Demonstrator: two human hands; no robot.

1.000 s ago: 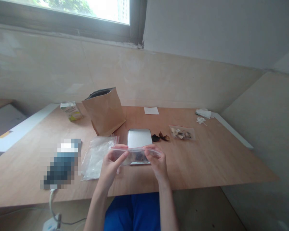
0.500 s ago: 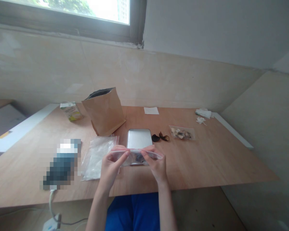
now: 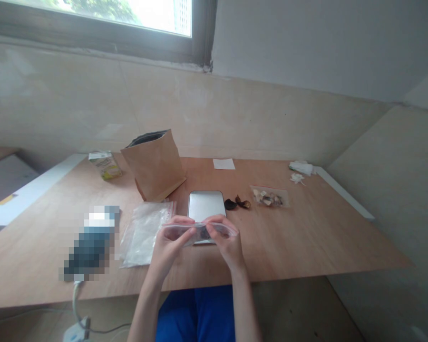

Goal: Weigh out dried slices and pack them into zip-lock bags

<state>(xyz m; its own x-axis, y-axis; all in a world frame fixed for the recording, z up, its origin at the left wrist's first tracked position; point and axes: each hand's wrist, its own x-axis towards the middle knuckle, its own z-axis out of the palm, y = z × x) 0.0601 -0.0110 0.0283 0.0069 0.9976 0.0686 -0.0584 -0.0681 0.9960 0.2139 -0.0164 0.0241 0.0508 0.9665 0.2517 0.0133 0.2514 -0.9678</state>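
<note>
Between both hands is a clear zip bag [image 3: 190, 237] with something dark inside, held in front of a flat silver scale [image 3: 207, 203]. My left hand [image 3: 169, 242] pinches the bag's top edge with thumb and fingers. On the other side of the opening, my right hand [image 3: 226, 240] pinches the same edge, its thumb close to the left one. The bag covers the near part of the scale. Dark dried pieces [image 3: 237, 203] lie just right of the scale. Left of my left hand rests a stack of clear zip bags [image 3: 144, 235].
A brown paper pouch [image 3: 157, 166] stands open behind the stack. Farther right lies a filled zip bag [image 3: 270, 196] of pale pieces. A small carton [image 3: 106, 165], white paper [image 3: 224, 164], tissues [image 3: 301, 167] and a blurred device [image 3: 92, 244] with a cable are on the wooden table [image 3: 306, 237].
My hands have drawn slightly closer together along the bag's top edge, the right one shifting left. The bag's opening looks narrower. Other things on the table stay put.
</note>
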